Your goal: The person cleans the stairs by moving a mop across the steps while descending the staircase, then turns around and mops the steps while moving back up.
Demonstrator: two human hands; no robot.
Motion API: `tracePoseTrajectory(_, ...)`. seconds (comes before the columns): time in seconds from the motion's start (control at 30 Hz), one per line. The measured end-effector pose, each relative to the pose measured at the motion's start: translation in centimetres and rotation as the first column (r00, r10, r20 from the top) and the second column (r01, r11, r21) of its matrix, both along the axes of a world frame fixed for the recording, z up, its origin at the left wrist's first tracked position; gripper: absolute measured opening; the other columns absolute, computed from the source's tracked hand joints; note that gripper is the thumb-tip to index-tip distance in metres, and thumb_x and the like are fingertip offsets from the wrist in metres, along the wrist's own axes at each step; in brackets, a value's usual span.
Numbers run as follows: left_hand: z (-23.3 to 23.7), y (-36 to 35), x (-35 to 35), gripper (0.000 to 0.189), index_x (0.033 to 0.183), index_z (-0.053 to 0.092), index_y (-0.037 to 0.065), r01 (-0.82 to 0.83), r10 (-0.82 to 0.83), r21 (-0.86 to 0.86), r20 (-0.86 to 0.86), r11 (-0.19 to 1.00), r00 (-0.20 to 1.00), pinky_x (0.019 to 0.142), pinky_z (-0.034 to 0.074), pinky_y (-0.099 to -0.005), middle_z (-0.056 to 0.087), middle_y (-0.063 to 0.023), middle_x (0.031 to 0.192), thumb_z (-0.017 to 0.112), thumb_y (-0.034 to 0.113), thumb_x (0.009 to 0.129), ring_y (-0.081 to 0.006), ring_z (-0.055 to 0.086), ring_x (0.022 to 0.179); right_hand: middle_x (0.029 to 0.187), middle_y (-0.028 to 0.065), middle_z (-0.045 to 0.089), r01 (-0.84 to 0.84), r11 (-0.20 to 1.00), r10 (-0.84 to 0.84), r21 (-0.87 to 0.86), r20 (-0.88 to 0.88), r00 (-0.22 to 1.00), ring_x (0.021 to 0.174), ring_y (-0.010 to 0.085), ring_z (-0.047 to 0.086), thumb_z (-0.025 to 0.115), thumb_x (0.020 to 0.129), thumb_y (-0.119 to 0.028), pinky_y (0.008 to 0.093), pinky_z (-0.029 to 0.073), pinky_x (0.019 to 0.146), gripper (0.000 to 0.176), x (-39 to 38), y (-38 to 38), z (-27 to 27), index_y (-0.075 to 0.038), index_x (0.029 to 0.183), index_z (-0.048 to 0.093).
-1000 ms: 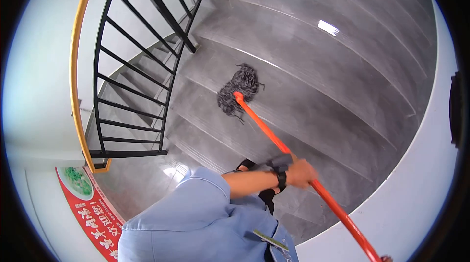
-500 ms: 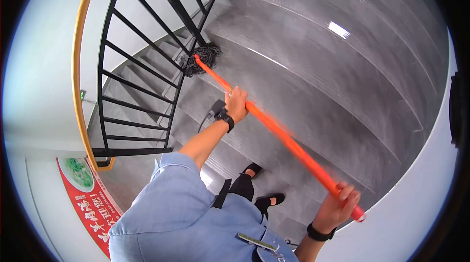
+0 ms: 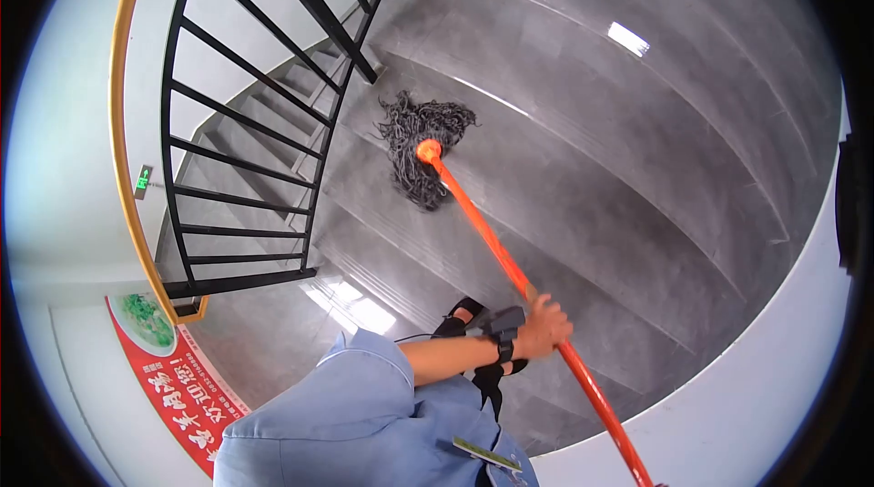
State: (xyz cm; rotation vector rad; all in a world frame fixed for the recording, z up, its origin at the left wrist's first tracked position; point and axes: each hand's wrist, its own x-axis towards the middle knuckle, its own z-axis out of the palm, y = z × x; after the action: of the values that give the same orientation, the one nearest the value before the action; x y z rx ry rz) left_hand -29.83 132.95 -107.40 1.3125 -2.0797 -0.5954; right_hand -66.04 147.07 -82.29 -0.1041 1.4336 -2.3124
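A mop (image 3: 481,228) with an orange handle slants from the upper middle down to the bottom right of the head view. Its dark grey string head (image 3: 414,123) is spread over a grey stair step, a short way right of the railing's foot. My left hand (image 3: 543,328) is closed around the handle, below its middle, with a black band and a small dark device on the wrist. The handle's lower end runs out of the frame at the bottom, and my right hand is out of view there.
Grey curved stairs (image 3: 583,177) rise towards the upper right. On the left stands a black railing (image 3: 244,159) with a wooden handrail (image 3: 118,123). A red sign (image 3: 182,396) is at lower left, and a white wall (image 3: 719,405) curves along the right.
The mop head has come away from the railing's foot, moving right and nearer to me, and its strings have fanned out. My left hand has moved down and right; my right hand has left the view.
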Motion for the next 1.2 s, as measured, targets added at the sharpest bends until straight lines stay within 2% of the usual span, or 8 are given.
tracePoseTrajectory(0.13,-2.9,-5.4,8.4,0.014,0.066,0.054,0.014,-0.151,0.153,-0.043,0.031,0.988,0.988,0.093,0.027,-0.0551,0.051,-0.0008,0.071,0.068,0.015,0.065,-0.023,0.052,0.084,0.052,0.0011,0.045,-0.306,0.951,0.308,-0.039,0.136,0.941,0.064,0.0219,0.051,0.057,0.081,-0.024,0.0415,0.043,0.073,0.031,7.2,-6.8,-4.9,-0.015,0.054,0.044)
tracePoseTrajectory(0.17,-3.6,-6.9,11.7,0.015,0.066,0.054,0.013,-0.18,0.183,-0.037,0.103,0.983,0.978,0.091,0.027,-0.0554,0.053,-0.0022,0.071,0.068,0.017,0.068,-0.0246,0.052,0.083,0.065,-0.0005,0.041,-0.671,0.697,0.714,-0.252,0.156,0.682,0.069,0.0133,0.043,0.054,0.089,-0.015,0.0324,0.039,0.085,0.027,6.1,-7.1,-8.2,-0.013,0.067,0.038)
tracePoseTrajectory(0.37,-5.6,-10.2,28.4,0.039,0.109,0.055,0.012,-0.506,0.352,0.136,0.567,0.852,0.745,0.099,0.026,-0.0594,0.052,-0.0115,0.117,0.067,0.019,0.072,-0.0308,0.039,0.126,0.068,0.0017,0.044,-0.744,0.612,0.79,-0.269,0.156,0.593,0.087,0.019,0.054,0.052,0.091,-0.021,0.0382,0.038,0.091,0.024,25.7,-16.5,-15.4,-0.011,0.071,0.045)
tracePoseTrajectory(0.6,-7.3,-8.3,25.5,0.036,0.103,0.056,0.01,-0.554,0.359,0.096,0.669,0.827,0.651,0.097,0.029,-0.0546,0.055,-0.0095,0.112,0.068,0.032,0.077,-0.0353,0.039,0.125,0.072,0.0017,0.045,-0.705,0.648,0.753,-0.29,0.387,0.532,0.094,0.0237,0.056,0.051,0.093,-0.02,0.0426,0.036,0.097,0.025,23.3,-12.2,-17.1,-0.011,0.071,0.044)
tracePoseTrajectory(0.77,-7.7,-1.7,18.3,0.028,0.083,0.058,0.014,-0.302,0.205,0.182,0.414,0.936,0.887,0.092,0.027,-0.0583,0.058,-0.0071,0.088,0.074,0.03,0.067,-0.0321,0.047,0.112,0.07,0.0005,0.046,-0.663,0.733,0.661,-0.153,0.388,0.642,0.087,0.0204,0.054,0.052,0.093,-0.026,0.0435,0.041,0.088,0.028,14.5,-1.0,-17.4,-0.011,0.07,0.045)
tracePoseTrajectory(0.9,-6.0,2.2,7.4,0.022,0.074,0.059,0.014,-0.01,-0.016,0.109,0.24,0.994,0.971,0.099,0.021,-0.059,0.052,-0.0043,0.074,0.071,0.025,0.06,-0.0257,0.052,0.095,0.054,0.0026,0.051,-0.131,0.96,0.031,0.246,0.374,0.927,0.066,0.0216,0.053,0.063,0.082,-0.026,0.0405,0.043,0.073,0.035,5.8,3.7,-11.8,-0.013,0.054,0.048)
tracePoseTrajectory(1.13,-4.2,1.0,4.5,0.018,0.075,0.058,0.016,0.042,-0.045,0.12,0.018,0.992,0.999,0.1,0.022,-0.0576,0.053,0.0002,0.076,0.068,0.017,0.061,-0.0216,0.052,0.09,0.058,0.0025,0.052,-0.224,0.963,0.175,0.147,0.291,0.941,0.072,0.0265,0.056,0.063,0.08,-0.023,0.0486,0.042,0.077,0.028,3.8,4.2,-9.9,-0.013,0.056,0.05)
tracePoseTrajectory(1.2,-4.9,-1.8,8.5,0.017,0.075,0.058,0.015,-0.027,0.023,0.06,0.058,0.998,0.998,0.098,0.022,-0.0585,0.054,-0.0009,0.076,0.07,0.018,0.062,-0.0225,0.052,0.088,0.062,0.0006,0.04,-0.256,0.946,0.192,0.201,0.29,0.938,0.077,0.019,0.052,0.053,0.092,-0.02,0.036,0.042,0.084,0.031,8.0,0.1,-11.1,-0.013,0.064,0.041)
